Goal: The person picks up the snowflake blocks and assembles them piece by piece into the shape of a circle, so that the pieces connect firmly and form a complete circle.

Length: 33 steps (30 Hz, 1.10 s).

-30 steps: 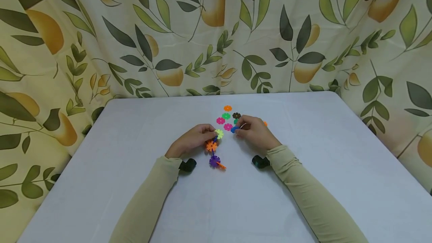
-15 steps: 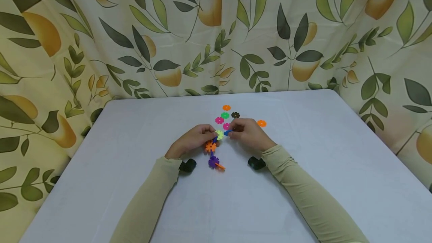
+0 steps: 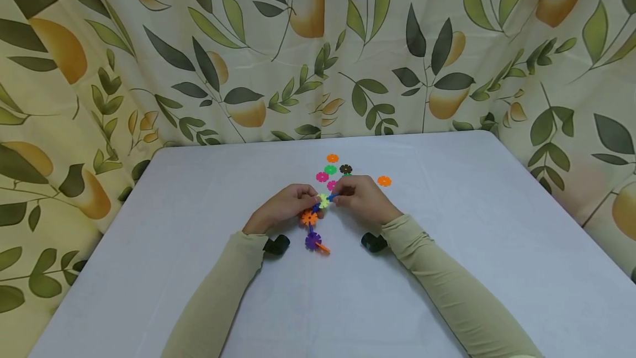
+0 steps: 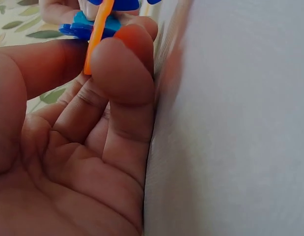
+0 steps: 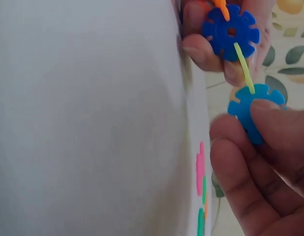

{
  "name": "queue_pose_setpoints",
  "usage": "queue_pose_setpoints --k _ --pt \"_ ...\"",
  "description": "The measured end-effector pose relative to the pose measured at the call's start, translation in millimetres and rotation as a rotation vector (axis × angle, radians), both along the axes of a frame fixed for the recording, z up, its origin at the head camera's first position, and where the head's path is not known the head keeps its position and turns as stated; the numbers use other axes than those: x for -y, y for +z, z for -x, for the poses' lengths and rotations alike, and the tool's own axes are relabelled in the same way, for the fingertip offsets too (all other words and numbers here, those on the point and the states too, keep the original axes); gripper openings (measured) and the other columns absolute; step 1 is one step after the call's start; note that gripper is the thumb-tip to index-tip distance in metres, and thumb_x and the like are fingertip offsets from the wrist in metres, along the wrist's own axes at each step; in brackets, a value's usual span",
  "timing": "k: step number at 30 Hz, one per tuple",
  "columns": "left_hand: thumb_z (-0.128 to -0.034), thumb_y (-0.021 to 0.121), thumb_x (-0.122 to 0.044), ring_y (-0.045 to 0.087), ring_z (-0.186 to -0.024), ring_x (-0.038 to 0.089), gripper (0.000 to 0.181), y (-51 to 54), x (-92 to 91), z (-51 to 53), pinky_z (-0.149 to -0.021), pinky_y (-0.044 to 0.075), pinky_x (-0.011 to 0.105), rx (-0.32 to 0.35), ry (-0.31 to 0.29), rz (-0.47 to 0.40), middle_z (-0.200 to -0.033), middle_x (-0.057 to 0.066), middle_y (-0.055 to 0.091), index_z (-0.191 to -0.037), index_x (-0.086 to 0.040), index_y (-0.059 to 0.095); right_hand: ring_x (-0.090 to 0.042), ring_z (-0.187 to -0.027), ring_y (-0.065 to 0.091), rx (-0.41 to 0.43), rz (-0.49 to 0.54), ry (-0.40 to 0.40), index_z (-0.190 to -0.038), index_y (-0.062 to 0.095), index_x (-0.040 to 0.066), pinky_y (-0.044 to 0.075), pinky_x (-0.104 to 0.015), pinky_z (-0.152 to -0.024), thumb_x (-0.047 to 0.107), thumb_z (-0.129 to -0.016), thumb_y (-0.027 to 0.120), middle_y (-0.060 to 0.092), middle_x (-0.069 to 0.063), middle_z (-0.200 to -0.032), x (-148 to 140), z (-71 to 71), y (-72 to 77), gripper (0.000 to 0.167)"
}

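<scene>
Light-blue disc [image 5: 243,112] partly behind the right grip [image 3: 365,199], left sleeve [image 3: 217,291] cut off at bottom edge

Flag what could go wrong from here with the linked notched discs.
The right hand pinches the light blue disc at the edge of the yellow-green disc; a crooked push might make them slip apart.

The purple disc extends free of both hands, so its joint could twist.

The nearby pink disc might get nudged.

a leaf-printed curtain [image 3: 367,59] hangs behind a white-covered table [image 3: 477,192].
</scene>
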<state>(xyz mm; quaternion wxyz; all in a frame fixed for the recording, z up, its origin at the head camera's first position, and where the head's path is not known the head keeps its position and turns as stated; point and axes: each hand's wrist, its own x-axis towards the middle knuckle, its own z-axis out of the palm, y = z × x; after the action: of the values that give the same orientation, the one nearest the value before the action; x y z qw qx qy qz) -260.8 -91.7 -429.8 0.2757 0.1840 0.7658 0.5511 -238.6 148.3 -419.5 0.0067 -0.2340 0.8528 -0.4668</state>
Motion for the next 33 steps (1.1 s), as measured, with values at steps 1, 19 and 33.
queue_pose_setpoints --k 1,19,33 --pt "-0.1130 0.057 -0.018 0.066 -0.092 0.022 0.018 -0.4 -0.1 -0.1 -0.090 0.050 0.032 0.001 -0.001 -0.001 -0.104 0.011 0.079 -0.111 -0.003 0.065 -0.024 -0.085 0.064 -0.006 0.002 0.002 -0.090 0.077 0.005 0.056 -0.034 -0.081 -0.008 -0.093 0.076 0.072 -0.004 -0.089 1 -0.3 -0.6 0.014" --pt "-0.1136 0.054 -0.019 0.066 -0.090 0.024 0.018 -0.2 3.6 1.0 -0.085 0.052 0.031 0.017 0.021 -0.029 -0.107 0.011 0.079 -0.125 -0.006 0.061 -0.026 -0.096 0.066 0.049 -0.051 -0.109 -0.113 0.080 0.008 0.055 -0.044 -0.088 0.004 -0.100 0.073 0.074 -0.004 -0.108 -1 -0.4 4.3 0.015" --pt "-0.1093 0.059 -0.014 0.072 -0.089 0.026 0.015 4.4 5.2 -0.5 -0.085 0.061 0.034 0.009 0.052 -0.014 -0.110 0.013 0.079 -0.120 -0.004 0.061 -0.035 -0.106 0.065 -0.084 -0.086 -0.297 -0.116 0.075 -0.007 0.053 -0.049 -0.095 0.003 -0.104 0.066 0.074 -0.019 -0.112 -46 15.5 11.7 0.018"
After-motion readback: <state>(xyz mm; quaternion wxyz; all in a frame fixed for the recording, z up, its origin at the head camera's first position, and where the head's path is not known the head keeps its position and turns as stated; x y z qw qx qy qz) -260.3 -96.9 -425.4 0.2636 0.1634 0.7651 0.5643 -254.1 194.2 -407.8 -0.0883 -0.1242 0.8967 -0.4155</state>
